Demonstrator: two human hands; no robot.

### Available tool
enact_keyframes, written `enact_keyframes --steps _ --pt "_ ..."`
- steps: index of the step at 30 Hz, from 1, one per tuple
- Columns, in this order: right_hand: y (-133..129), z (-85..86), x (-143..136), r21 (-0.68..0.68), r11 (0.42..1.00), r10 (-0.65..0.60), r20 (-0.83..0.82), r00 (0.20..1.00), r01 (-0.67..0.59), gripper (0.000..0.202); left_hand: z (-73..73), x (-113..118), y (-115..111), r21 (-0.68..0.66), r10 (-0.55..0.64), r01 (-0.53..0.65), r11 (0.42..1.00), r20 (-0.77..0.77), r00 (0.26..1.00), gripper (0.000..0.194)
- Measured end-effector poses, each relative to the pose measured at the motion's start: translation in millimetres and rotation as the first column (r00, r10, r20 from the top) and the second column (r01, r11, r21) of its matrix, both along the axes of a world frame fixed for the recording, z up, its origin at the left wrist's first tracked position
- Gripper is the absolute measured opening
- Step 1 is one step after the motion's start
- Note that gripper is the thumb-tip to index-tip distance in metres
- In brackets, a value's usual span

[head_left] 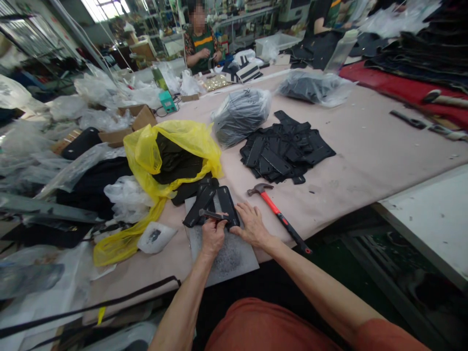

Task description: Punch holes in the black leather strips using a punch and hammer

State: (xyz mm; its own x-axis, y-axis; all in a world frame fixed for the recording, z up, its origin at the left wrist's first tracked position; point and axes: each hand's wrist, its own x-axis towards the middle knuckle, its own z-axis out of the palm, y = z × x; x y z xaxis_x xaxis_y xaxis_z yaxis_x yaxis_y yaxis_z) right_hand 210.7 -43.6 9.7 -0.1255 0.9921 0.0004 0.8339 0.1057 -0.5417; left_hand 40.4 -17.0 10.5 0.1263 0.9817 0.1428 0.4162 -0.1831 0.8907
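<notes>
My left hand (213, 235) is closed around a small dark tool (210, 213) with a narrow bar, held over black padded pieces (199, 207). Beside it my right hand (252, 223) lies with spread fingers at the edge of a rounded black piece (228, 204). Under these pieces is a grey speckled board (234, 258). To the right of my right hand lies a claw hammer (280, 217) with a red and black handle. Behind the hammer rises a pile of black pieces (285, 148).
A yellow bag (142, 151) of dark pieces stands back left, near clear plastic bags (243, 112). Crumpled plastic (98, 92) covers the left side. A person (201, 48) works across the table (365, 146). A white surface (431, 209) stands at right.
</notes>
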Motion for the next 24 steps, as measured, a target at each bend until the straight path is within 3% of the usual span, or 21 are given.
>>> enact_keyframes --steps 6,14,24 --pt "-24.0 -9.5 -2.9 0.052 0.997 -0.056 -0.091 0.994 0.061 0.064 -6.2 1.7 -5.0 0.011 -0.046 0.046 0.999 0.039 0.998 0.016" --pt "-21.6 -14.8 -8.1 0.105 0.981 -0.147 -0.140 0.979 0.163 0.055 -0.8 5.0 -1.8 -0.013 -0.072 0.073 0.997 0.029 0.997 0.016" --pt "-21.9 -15.8 -8.2 0.134 0.974 -0.158 -0.188 0.969 0.185 0.055 -1.5 7.1 -0.1 -0.014 -0.104 0.104 0.994 -0.008 0.995 0.018"
